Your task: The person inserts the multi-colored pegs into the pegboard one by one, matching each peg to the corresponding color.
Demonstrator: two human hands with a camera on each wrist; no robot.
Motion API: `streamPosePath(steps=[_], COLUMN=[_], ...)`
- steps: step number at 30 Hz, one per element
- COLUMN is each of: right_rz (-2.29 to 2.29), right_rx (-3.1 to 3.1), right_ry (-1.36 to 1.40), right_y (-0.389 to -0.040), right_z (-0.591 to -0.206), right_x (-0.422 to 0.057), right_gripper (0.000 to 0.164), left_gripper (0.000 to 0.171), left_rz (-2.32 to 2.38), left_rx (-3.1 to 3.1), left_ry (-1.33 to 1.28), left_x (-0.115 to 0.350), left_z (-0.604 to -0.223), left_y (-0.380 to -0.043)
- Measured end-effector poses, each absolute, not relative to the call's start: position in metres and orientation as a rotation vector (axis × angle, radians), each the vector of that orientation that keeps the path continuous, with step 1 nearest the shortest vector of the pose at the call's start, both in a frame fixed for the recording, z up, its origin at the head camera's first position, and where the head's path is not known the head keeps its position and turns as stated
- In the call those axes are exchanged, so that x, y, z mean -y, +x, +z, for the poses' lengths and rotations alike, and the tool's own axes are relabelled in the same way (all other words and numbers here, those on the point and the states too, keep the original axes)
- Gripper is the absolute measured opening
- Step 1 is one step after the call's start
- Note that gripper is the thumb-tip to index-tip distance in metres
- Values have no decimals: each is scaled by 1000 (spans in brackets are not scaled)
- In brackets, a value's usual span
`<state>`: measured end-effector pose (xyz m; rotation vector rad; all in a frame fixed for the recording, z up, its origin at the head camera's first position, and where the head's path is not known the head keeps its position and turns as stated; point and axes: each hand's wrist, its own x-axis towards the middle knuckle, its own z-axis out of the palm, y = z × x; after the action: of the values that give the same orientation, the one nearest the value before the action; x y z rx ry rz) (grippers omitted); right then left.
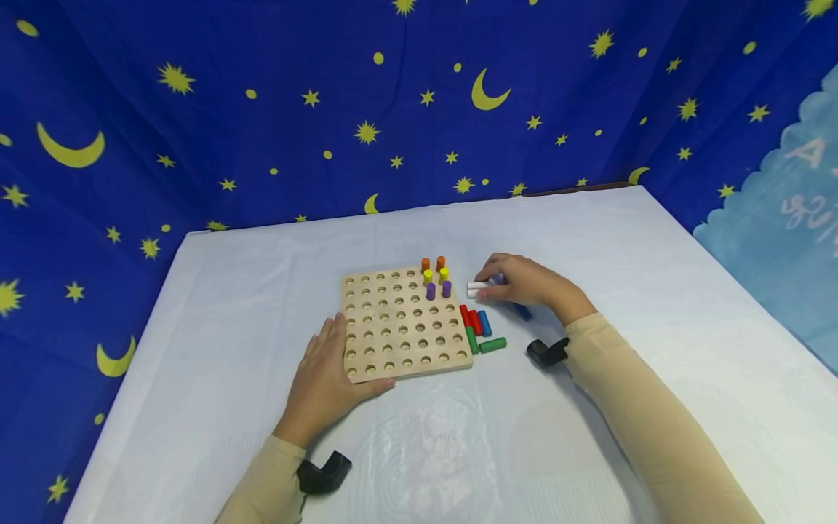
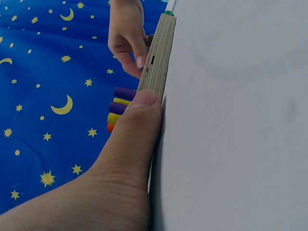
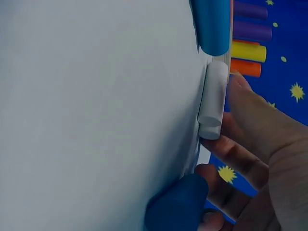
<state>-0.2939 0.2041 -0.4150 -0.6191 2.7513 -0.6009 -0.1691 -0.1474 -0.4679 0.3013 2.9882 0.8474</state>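
Note:
A wooden pegboard [image 1: 385,317] lies on the table with two orange, two yellow and two purple pegs standing at its far right. My left hand [image 1: 322,389] rests at its near left corner, fingers stretched along the left side. The left thumb [image 2: 137,125] presses the front edge. To the board's right, my right hand [image 1: 524,280] has thumb and index finger at two white pegs [image 3: 214,94] lying on the table. Whether they pinch a peg is unclear. A blue peg [image 3: 178,204] lies by that hand's other fingers.
Beside the board's right edge lie red pegs [image 1: 474,322], a blue peg [image 1: 484,323] and green pegs [image 1: 492,345]. The white-covered table [image 1: 196,349] extends around the board. A blue star-and-moon cloth [image 1: 327,94] hangs behind it.

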Motion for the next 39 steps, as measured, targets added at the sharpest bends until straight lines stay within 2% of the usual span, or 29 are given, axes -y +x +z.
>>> streamPosePath(steps=[8,30,39], right_rz=[-636,-887,-1042], right_rx=[-2800,-2775,-2765], right_ry=[-661,-468,-509], right_y=[-294,-280,-276], right_z=[-416,-413,-415], right_x=[-208,-199,-198], right_gripper=[20,19,21], left_gripper=[140,140,140], left_rz=[852,858,853], left_rx=[-2990,-3003,-3006], left_ry=[304,326,327], left_x=[147,148,148], left_z=[-468,-469,-469], left_y=[-169,-170,-170])
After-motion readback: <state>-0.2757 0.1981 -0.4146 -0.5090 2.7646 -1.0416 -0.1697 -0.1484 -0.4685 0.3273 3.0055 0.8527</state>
